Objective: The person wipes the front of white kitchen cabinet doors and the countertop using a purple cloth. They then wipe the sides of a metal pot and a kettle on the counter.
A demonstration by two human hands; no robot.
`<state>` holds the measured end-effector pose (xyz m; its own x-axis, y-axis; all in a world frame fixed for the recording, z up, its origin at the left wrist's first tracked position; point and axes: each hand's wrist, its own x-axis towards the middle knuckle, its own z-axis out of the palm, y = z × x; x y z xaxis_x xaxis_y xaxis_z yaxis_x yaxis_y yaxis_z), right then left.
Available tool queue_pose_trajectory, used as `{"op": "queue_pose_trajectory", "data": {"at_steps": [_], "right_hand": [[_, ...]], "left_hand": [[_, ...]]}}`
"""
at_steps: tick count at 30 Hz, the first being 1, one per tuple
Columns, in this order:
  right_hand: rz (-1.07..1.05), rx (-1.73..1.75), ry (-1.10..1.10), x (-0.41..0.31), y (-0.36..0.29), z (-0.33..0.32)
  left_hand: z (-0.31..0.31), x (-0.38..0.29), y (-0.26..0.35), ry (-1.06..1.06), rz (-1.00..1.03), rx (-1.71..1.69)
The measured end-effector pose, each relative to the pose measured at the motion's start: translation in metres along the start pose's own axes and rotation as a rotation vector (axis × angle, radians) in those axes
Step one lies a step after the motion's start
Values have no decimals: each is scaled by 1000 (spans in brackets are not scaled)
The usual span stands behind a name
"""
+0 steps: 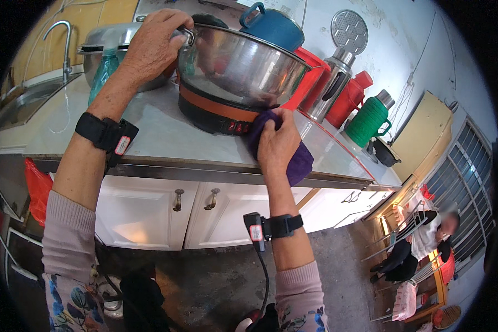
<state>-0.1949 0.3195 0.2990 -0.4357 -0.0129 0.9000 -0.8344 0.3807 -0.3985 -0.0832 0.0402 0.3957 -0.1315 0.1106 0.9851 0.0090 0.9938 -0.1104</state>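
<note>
An electric hot pot stands on the counter, with a shiny metal bowl [240, 62] above a black and orange base [220, 108]. My left hand [157, 45] grips the small metal handle [189, 36] at the bowl's left rim. In my right hand [278, 141] is a bunched purple cloth [301, 164], pressed against the front right of the base beside its red-lit control panel [237, 127]. My fingers and the cloth cover part of that side. The inside of the bowl is mostly out of sight.
Behind are a blue pot [274, 29], a steel vacuum flask [330, 85], and red [350, 99] and green [367, 120] flasks. A lidded steel pot [112, 35] and green bottle [108, 68] stand left, near the sink [20, 103]. A person [423, 240] sits at right.
</note>
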Motion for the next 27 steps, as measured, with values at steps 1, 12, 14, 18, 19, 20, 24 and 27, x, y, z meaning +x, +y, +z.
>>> {"op": "queue_pose_trajectory", "data": {"at_steps": [1, 12, 14, 18, 19, 20, 24, 27], "right_hand": [[-36, 44, 9, -7, -4, 0], [-566, -16, -166, -33, -30, 9], [-583, -102, -201, -35, -32, 7], [-567, -249, -258, -31, -21, -7], [-552, -270, -277, -29, -18, -11], [-553, -275, -278, -27, -16, -14], [-472, -386, -300, -17, -14, -30], [-441, -215, -304, -18, -26, -30]], "left_hand": [[0, 0, 0, 10, 10, -3], [0, 3, -1, 1, 28, 1], [-2, 3, -2, -2, 59, -6], [-6, 1, -2, -71, 28, -16], [-7, 1, -2, -78, 20, -17], [-6, 1, -1, -71, 14, -18], [-5, 2, 2, -50, 2, -10], [-4, 1, 4, -51, -26, -1]]}}
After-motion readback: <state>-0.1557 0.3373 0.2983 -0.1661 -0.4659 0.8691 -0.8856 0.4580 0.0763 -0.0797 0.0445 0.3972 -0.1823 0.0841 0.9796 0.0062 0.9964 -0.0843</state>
